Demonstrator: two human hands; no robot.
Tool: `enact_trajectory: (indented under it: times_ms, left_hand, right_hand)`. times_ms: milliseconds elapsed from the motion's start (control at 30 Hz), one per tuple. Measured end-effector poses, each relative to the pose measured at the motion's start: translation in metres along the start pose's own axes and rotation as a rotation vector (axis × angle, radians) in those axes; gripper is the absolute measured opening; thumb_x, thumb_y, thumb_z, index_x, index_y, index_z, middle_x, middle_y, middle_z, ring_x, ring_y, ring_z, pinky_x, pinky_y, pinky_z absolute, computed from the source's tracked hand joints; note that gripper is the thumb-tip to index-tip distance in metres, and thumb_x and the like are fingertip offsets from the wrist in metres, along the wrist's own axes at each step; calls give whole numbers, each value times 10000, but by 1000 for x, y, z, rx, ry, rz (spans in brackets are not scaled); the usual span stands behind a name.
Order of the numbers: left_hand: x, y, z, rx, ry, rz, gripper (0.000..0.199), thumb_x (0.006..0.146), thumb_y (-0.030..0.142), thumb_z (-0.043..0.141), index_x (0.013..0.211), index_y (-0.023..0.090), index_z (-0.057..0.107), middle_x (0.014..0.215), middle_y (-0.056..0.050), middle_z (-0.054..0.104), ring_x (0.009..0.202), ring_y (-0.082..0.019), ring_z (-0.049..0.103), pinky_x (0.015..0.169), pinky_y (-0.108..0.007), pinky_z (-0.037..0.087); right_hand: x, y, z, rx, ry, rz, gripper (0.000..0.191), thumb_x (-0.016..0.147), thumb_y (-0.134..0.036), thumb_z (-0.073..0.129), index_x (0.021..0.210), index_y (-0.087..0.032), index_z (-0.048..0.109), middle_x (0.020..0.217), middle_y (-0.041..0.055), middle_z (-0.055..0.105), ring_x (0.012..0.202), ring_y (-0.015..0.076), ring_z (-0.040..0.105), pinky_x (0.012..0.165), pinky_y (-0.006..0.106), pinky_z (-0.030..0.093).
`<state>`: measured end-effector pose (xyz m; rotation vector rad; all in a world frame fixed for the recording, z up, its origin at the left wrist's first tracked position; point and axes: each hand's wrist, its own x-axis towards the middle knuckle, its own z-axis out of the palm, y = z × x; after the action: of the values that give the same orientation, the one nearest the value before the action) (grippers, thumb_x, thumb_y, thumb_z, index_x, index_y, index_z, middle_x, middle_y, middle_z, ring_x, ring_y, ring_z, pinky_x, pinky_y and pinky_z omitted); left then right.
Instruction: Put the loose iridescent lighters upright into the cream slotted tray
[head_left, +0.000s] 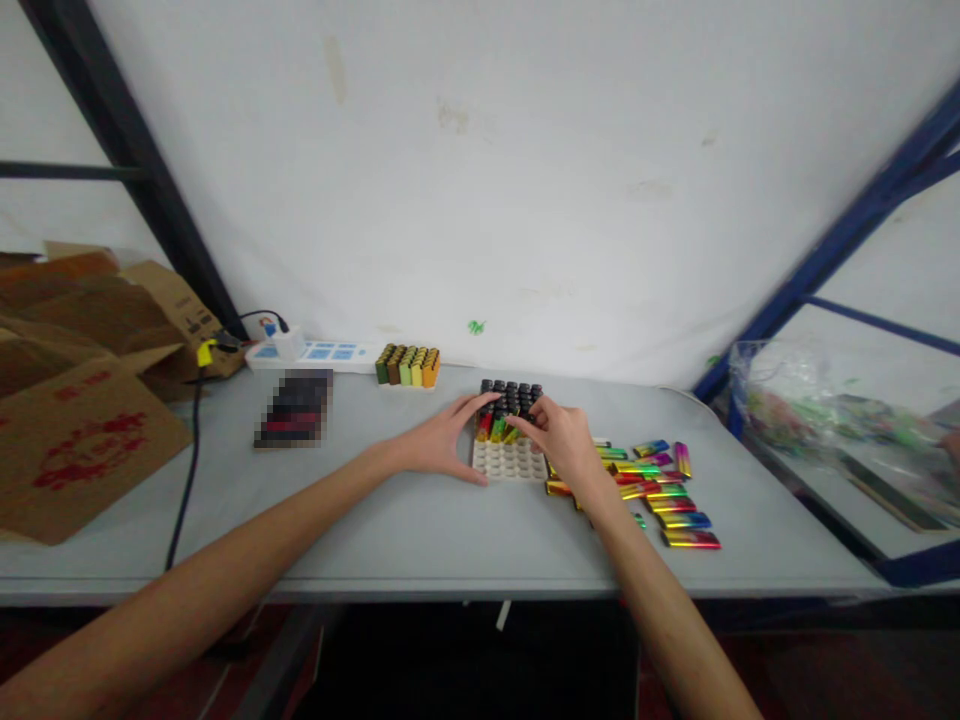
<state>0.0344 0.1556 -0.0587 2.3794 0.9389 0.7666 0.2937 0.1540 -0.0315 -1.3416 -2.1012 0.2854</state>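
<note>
A white tray (pixel 510 462) with rows of round-edged slots stands on the grey table. Its far rows hold upright lighters with black tops (pixel 512 388), and the nearest filled row shows red, green and yellow bodies. My left hand (pixel 442 438) spans the tray's left side, thumb and fingers spread apart. Over the tray's right part, my right hand (pixel 556 430) pinches a yellow lighter (pixel 513 434) at the nearest filled row. Beside and partly behind my right forearm lies a loose pile of shiny multicoloured lighters (pixel 660 490).
At the back stands a small block of upright lighters (pixel 407 367), with a white power strip (pixel 337 357) to its left. A dark pixelated item (pixel 294 408) lies left. Cardboard boxes (pixel 90 430) fill the far left; a plastic bag (pixel 817 410) sits right, beyond the blue frame.
</note>
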Motion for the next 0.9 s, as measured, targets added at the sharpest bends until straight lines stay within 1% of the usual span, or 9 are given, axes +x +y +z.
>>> enact_trajectory:
  times_ms: [133, 233, 400, 500, 667, 800, 867, 900]
  left_hand:
    - [0, 0, 0, -7, 0, 0, 1337, 639, 626, 970, 1691, 296, 214, 1680, -155, 349, 1550, -391, 374, 1306, -543, 297]
    - [0, -1, 0, -7, 2, 8, 1334, 642, 626, 969, 1692, 299, 213, 1682, -154, 343, 1552, -392, 370, 1307, -542, 295]
    - [0, -1, 0, 8, -6, 4, 1346, 646, 638, 966, 1694, 305, 190, 1685, -157, 326, 1558, -383, 362, 1308, -546, 291]
    - [0, -1, 0, 8, -2, 10, 1339, 648, 630, 968, 1692, 299, 197, 1682, -154, 333, 1553, -381, 368, 1310, -541, 289]
    - [0, -1, 0, 1, -10, -8, 1350, 639, 643, 968, 1693, 296, 199, 1683, -155, 335, 1552, -389, 367, 1308, -539, 295]
    - [-1, -1, 0, 5, -3, 6, 1343, 641, 631, 971, 1692, 290, 207, 1680, -156, 340, 1552, -393, 364, 1310, -530, 292]
    - [-1, -2, 0, 6, -3, 8, 1347, 645, 633, 969, 1694, 288, 198, 1679, -157, 336, 1551, -392, 367, 1310, -525, 294]
    - [-1, -2, 1, 8, -6, 5, 1352, 646, 635, 967, 1696, 288, 189, 1680, -158, 331, 1551, -390, 368, 1310, -523, 293]
  right_hand:
    - [-1, -2, 2, -42, 10, -11, 398, 978, -593, 676, 858, -228, 573, 612, 9, 686, 512, 180, 650, 527, 262, 405]
    - [-3, -4, 3, -24, 26, -20, 422, 978, -636, 646, 885, -230, 578, 621, 5, 682, 502, 170, 633, 510, 256, 400]
    - [-3, -10, -1, 100, -3, 9, 462, 967, -689, 620, 1002, -229, 595, 620, -13, 680, 491, 172, 660, 506, 251, 447]
    - [-3, -13, -5, 154, -39, 11, 455, 957, -685, 639, 1014, -236, 593, 614, -20, 687, 502, 178, 685, 541, 260, 490]
    - [-4, -14, -6, 238, -93, -18, 458, 955, -702, 629, 1011, -248, 588, 694, 3, 741, 539, 187, 716, 551, 271, 529]
    - [-1, -8, -9, 194, -19, -43, 381, 998, -616, 628, 1027, -236, 620, 675, -1, 744, 525, 175, 708, 566, 259, 524]
    - [2, 0, -16, 125, 0, -49, 305, 1029, -532, 618, 1015, -228, 641, 646, -6, 737, 533, 173, 708, 597, 260, 531]
    - [4, 4, -22, 86, -12, -50, 266, 1040, -485, 613, 1004, -224, 652, 646, -3, 739, 549, 175, 713, 613, 263, 536]
